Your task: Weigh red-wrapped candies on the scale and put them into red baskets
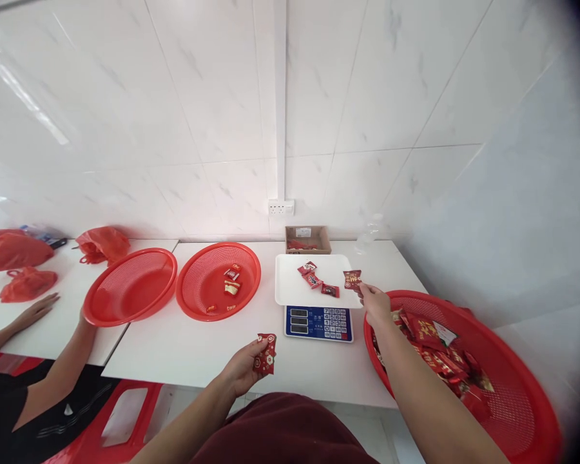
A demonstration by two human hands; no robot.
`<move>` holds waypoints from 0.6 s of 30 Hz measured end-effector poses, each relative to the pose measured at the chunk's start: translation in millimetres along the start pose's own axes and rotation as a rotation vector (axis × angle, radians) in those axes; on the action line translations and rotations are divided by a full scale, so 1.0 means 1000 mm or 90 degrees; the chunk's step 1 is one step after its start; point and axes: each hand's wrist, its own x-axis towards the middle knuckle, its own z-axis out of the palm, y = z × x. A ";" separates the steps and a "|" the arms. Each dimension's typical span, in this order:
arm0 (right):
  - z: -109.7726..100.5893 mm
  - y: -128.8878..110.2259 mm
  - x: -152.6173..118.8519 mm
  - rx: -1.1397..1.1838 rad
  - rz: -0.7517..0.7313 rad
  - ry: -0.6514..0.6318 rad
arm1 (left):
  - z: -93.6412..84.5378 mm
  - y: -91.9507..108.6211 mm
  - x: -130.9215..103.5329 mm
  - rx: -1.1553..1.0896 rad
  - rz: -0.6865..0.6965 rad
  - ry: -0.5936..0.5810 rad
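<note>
Pinched in my left hand point(244, 367) is a red patterned packet point(265, 354), held over the front edge of the table. My right hand point(374, 303) grips a smaller red packet with gold lettering point(352, 280) at the right rim of the scale's white tray point(290, 290). Several small red packets point(312, 280) lie on that tray. Below it shows the blue panel of the digital scale point(318, 323), with displays too small to read. Under my right forearm stands a red basket point(517, 335) of red packets point(428, 332), partly hidden by the arm.
A red basket point(193, 277) with a few packets stands left of the scale. Beside it, a co-worker's hand touches another red basket point(130, 283). Behind the scale are a cardboard box point(328, 240) and a clear bottle point(368, 233). Red bags point(17, 251) lie far left.
</note>
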 end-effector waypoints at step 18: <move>0.075 -0.017 -0.034 -0.438 -0.207 -0.255 | -0.005 0.008 0.003 -0.008 0.011 0.017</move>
